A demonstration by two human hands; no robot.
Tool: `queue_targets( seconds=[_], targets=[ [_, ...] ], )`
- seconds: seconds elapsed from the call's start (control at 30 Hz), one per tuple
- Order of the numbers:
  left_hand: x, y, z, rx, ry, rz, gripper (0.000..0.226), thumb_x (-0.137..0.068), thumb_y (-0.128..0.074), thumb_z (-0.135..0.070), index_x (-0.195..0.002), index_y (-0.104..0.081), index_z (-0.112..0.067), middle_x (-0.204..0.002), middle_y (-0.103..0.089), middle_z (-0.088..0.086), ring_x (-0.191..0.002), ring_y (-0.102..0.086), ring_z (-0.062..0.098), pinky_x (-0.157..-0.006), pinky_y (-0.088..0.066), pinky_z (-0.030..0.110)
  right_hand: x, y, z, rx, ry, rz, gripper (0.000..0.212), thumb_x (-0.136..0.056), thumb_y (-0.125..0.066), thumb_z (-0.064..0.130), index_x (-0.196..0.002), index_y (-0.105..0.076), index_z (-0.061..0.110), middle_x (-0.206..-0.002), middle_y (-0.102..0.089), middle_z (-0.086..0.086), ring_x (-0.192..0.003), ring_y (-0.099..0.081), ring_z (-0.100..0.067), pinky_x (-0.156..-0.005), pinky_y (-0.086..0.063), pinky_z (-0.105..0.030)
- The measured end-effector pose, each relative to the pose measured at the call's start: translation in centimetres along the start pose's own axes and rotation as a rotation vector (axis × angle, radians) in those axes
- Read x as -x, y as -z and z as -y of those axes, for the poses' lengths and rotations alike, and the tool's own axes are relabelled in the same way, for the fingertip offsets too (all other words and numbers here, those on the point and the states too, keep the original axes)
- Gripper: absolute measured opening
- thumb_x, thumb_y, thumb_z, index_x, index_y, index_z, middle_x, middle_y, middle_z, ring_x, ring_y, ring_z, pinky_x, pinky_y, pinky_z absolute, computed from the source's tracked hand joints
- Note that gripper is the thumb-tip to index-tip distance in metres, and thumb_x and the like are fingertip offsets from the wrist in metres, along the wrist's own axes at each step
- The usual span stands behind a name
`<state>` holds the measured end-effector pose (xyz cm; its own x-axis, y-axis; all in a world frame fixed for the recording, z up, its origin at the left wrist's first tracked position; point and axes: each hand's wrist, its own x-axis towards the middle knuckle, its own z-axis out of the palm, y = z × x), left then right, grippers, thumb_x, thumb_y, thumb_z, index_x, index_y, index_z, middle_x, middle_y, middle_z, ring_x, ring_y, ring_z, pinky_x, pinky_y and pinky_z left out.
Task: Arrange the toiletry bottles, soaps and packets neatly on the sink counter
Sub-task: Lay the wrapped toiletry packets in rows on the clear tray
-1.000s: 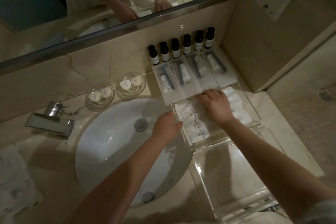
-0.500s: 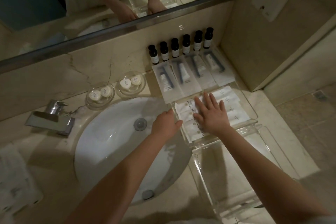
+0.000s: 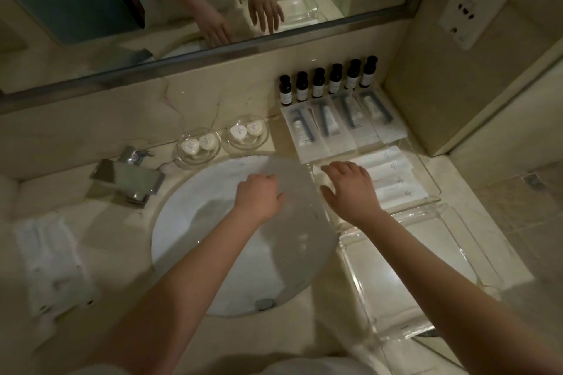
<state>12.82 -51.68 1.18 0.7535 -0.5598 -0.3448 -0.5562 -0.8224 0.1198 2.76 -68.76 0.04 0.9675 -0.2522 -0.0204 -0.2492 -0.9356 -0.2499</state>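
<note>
Six bottles (image 3: 327, 82) line the far wall (image 3: 213, 100), kit packets (image 3: 341, 123) ranked before them, soaps (image 3: 221, 137) dished at left. Right hand (image 3: 350, 189), fingers spread, appears to square white sachets (image 3: 396, 183) in the clear tray (image 3: 426, 201); left hand (image 3: 259, 192), loosely curled, holds nothing.

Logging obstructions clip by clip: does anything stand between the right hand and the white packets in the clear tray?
Nothing visible does. The right hand rests directly on the left part of the white packets inside the clear tray. The left hand is apart, over the sink basin beside the tray.
</note>
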Motion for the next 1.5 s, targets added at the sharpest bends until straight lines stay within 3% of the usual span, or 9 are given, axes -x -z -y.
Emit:
queue_targets(
  seconds=[0.13,0.4,0.7,0.93,1.07,1.2,1.33,1.5],
  targets=[
    [4.6,0.5,5.4,0.018,0.064,-0.069,0.041,-0.092,-0.046,-0.04,-0.119,-0.054,-0.01,-0.119,-0.056,0.012,-0.114,-0.049,0.032,-0.088,-0.042,0.038,0.2,0.0,6.6,-0.056,0.119,0.027,0.046,-0.088,-0.055,0.028,-0.131,-0.05,0.014,-0.132,-0.055,-0.01,-0.12,-0.049,-0.032,-0.094,-0.043,-0.042],
    [14.1,-1.6,18.6,0.152,0.337,-0.052,0.048,-0.094,-0.045,-0.039,-0.131,-0.048,-0.009,-0.134,-0.049,0.013,-0.125,-0.043,0.031,-0.1,-0.038,0.037,1.3,-3.4,21.6,-0.108,0.32,0.208,0.044,-0.091,-0.051,0.029,-0.133,-0.047,0.017,-0.132,-0.054,-0.007,-0.117,-0.051,-0.029,-0.092,-0.047,-0.041],
    [22.2,-5.5,32.3,0.342,0.711,-0.089,0.046,-0.091,-0.052,-0.035,-0.127,-0.049,-0.007,-0.133,-0.046,0.017,-0.123,-0.043,0.035,-0.1,-0.041,0.041,2.6,-10.7,37.0,-0.151,0.411,0.479,0.05,-0.089,-0.051,0.027,-0.137,-0.04,0.016,-0.129,-0.053,-0.011,-0.114,-0.052,-0.032,-0.091,-0.049,-0.042],
    [23.2,-6.5,38.0,0.538,0.879,-0.134,0.049,-0.09,-0.049,-0.04,-0.124,-0.048,-0.004,-0.128,-0.046,0.018,-0.116,-0.047,0.035,-0.082,-0.045,0.039,0.4,-14.9,45.1,-0.165,0.318,0.473,0.044,-0.091,-0.049,0.031,-0.129,-0.039,0.011,-0.117,-0.053,-0.015,-0.106,-0.051,-0.033,-0.083,-0.048,-0.041],
    [22.0,-6.7,39.1,0.603,0.904,-0.137,0.062,-0.084,-0.053,-0.05,-0.128,-0.046,-0.007,-0.13,-0.047,0.017,-0.114,-0.05,0.034,-0.093,-0.046,0.042,-0.1,-16.9,47.4,-0.104,0.243,0.42,0.05,-0.092,-0.05,0.034,-0.133,-0.034,0.01,-0.124,-0.046,-0.016,-0.111,-0.045,-0.035,-0.084,-0.046,-0.042],
    [20.9,-6.4,39.3,0.604,0.887,-0.115,0.066,-0.082,-0.062,-0.046,-0.133,-0.04,-0.01,-0.132,-0.045,0.014,-0.118,-0.048,0.032,-0.084,-0.04,0.034,-0.7,-17.5,48.0,-0.138,0.151,0.422,0.047,-0.088,-0.053,0.017,-0.13,-0.035,0.007,-0.12,-0.048,-0.018,-0.106,-0.049,-0.037,-0.086,-0.045,-0.041],
    [20.4,-6.2,40.2,0.744,0.901,-0.152,0.053,-0.084,-0.064,-0.032,-0.127,-0.045,-0.009,-0.125,-0.052,0.012,-0.106,-0.058,0.029,-0.07,-0.048,0.031,-2.1,-17.5,47.5,-0.271,0.021,0.481,0.034,-0.088,-0.052,0.013,-0.118,-0.042,0.005,-0.111,-0.057,-0.017,-0.098,-0.057,-0.035,-0.075,-0.045,-0.038],
    [20.9,-5.4,40.7,0.776,0.932,-0.155,0.04,-0.089,-0.052,-0.031,-0.122,-0.05,-0.008,-0.116,-0.059,0.01,-0.088,-0.059,0.024,-0.067,-0.05,0.032,-3.1,-16.3,46.6,-0.338,-0.044,0.565,0.018,-0.091,-0.05,0.014,-0.106,-0.047,0.004,-0.104,-0.057,-0.017,-0.094,-0.059,-0.033,-0.075,-0.05,-0.039]
  ],
)
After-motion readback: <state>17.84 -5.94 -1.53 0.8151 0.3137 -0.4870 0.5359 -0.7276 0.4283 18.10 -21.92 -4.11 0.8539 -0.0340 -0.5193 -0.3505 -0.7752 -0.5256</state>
